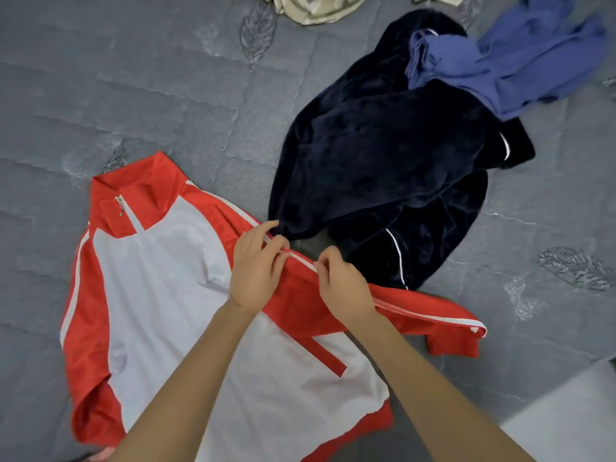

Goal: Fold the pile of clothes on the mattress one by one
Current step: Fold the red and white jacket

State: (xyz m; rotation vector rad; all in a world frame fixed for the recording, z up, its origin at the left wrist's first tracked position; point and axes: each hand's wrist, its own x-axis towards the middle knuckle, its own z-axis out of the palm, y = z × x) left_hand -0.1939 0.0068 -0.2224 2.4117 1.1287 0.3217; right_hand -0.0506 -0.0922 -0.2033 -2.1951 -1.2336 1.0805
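A red and white zip-neck jacket (173,295) lies spread front-up on the grey quilted mattress (100,95), collar toward the far left. Its right sleeve (426,315) stretches out to the right. My left hand (256,271) grips the sleeve's striped upper edge near the shoulder. My right hand (343,285) pinches the same edge a little farther along. To the right, a dark navy velvety garment (383,155) lies in a heap, with a crumpled blue garment (513,58) on its far end.
A beige patterned cloth (320,6) lies at the far edge of the mattress. A pale surface (573,415) shows at the bottom right corner, beyond the mattress edge.
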